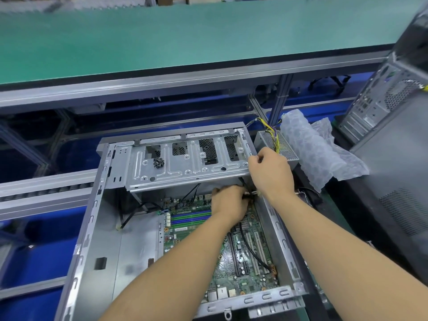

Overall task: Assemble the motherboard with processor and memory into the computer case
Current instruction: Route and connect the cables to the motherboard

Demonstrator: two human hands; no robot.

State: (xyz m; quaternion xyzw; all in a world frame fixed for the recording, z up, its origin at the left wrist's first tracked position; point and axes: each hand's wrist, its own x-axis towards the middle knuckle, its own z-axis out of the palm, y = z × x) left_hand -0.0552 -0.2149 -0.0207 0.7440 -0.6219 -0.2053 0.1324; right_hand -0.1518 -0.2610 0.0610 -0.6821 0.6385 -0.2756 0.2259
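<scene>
Head cam: motherboard [209, 258] already sits in the case [97, 228], below both hands. Left hand [228, 201] fingers pinch a cable connector [251, 193]; right hand [269, 171] curls on the drive cage [185, 163] edge. Cabling's left, I'd guess.

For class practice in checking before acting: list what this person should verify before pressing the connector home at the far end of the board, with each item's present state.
1. Motherboard lies inside the case: ok.
2. Left hand holds the connector: ok.
3. Right hand keeps cables aside: cannot tell.
4. Connector lined up with its socket: cannot tell, hands hide it.
5. Black cable clear of the slots: not ok, it lies across the board.
</scene>
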